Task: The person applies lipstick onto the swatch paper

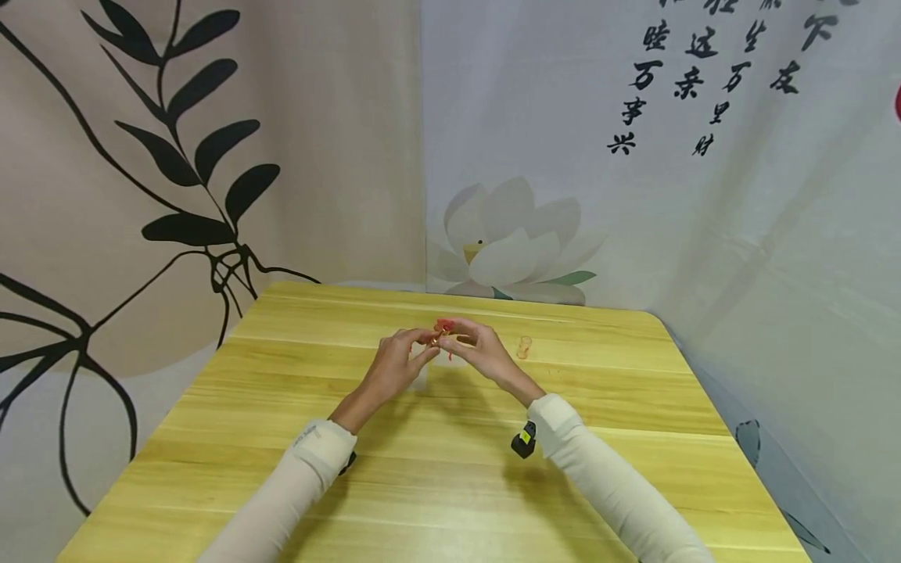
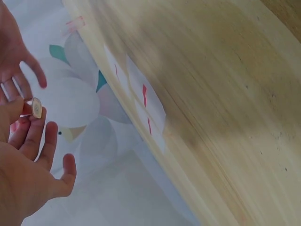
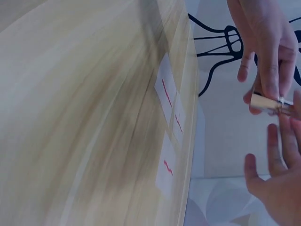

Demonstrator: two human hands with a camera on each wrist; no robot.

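Note:
My hands meet above the far part of the table, thumbs and fingertips together around a small pale, gold-toned piece. In the left wrist view the piece (image 2: 36,108) turns a pale rounded end outward; in the right wrist view its short pale body (image 3: 263,101) shows, with a shiny bit beside it. Its kind is unclear. My left hand (image 1: 390,363) pinches it, while my right hand (image 1: 489,356) has its fingertips on the other side. Something red (image 1: 445,324) shows at the right fingertips. Fingers partly hide what lies between them.
White paper cards (image 3: 165,165) with red strokes lie near the table's far edge below my hands. Right of them stands or lies a small clear item with orange edges (image 1: 524,347). A printed cloth (image 1: 352,156) hangs behind the wooden table (image 1: 450,485).

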